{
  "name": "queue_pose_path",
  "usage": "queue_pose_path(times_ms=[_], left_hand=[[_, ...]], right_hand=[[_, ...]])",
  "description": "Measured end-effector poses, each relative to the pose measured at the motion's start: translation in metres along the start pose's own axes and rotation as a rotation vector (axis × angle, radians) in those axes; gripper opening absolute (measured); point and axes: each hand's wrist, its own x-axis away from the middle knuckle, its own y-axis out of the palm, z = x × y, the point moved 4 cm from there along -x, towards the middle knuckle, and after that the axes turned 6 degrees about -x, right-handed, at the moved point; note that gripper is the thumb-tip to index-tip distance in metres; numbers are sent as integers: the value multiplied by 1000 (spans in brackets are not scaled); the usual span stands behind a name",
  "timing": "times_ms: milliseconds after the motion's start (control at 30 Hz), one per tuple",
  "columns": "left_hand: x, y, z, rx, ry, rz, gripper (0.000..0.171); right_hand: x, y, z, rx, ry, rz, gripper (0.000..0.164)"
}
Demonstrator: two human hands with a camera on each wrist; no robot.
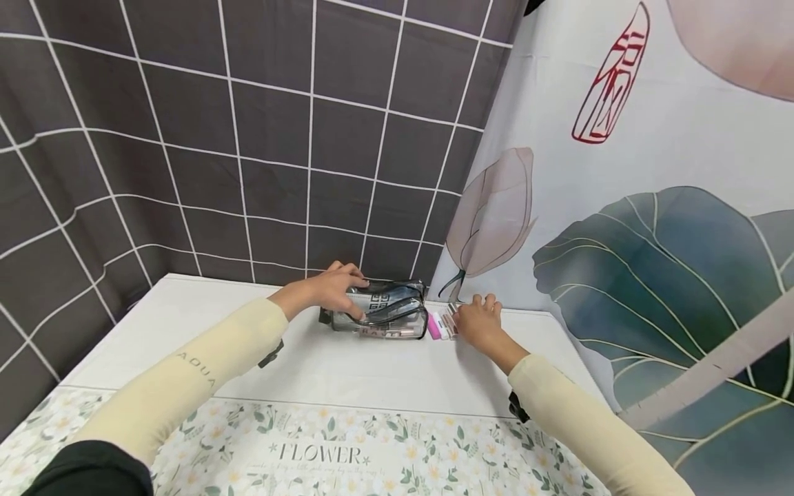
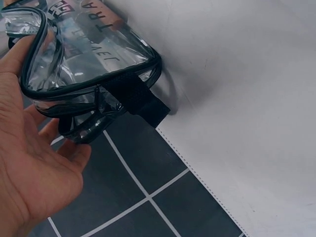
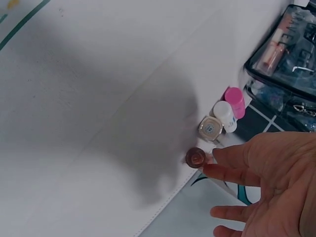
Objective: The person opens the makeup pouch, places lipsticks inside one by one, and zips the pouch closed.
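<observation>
My left hand (image 1: 338, 288) grips the near-left end of a clear toiletry bag (image 1: 397, 324) with black piping and "TRAVEL" lettering. In the left wrist view the thumb lies against the bag's side and the other fingers curl round its back edge; a black tab (image 2: 140, 101) sticks out at its end. Small items show inside the bag. At the right, my right hand (image 1: 480, 322) pinches a small brown-ended tube (image 3: 196, 158) between thumb and forefinger, its other fingers spread. Beside it in a row lie a beige-ended tube (image 3: 210, 128), a white one (image 3: 224, 114) and a pink one (image 3: 235, 101).
The white table (image 1: 384, 379) carries a floral mat (image 1: 322, 441) printed "FLOWER" along its near side. Behind its back edge hangs a dark grid-patterned cloth (image 1: 267, 138). A white leaf-print cloth (image 1: 558, 165) hangs at the right.
</observation>
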Motion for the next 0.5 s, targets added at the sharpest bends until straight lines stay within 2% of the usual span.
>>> queue_pose_path(times_ms=[267,500], left_hand=[[0,4,-1,9,4,7,89],[-1,1,1,3,0,-1,89]], right_hand=[[-1,3,3,-6,6,40,30],[-6,4,10,2,35,67,31]])
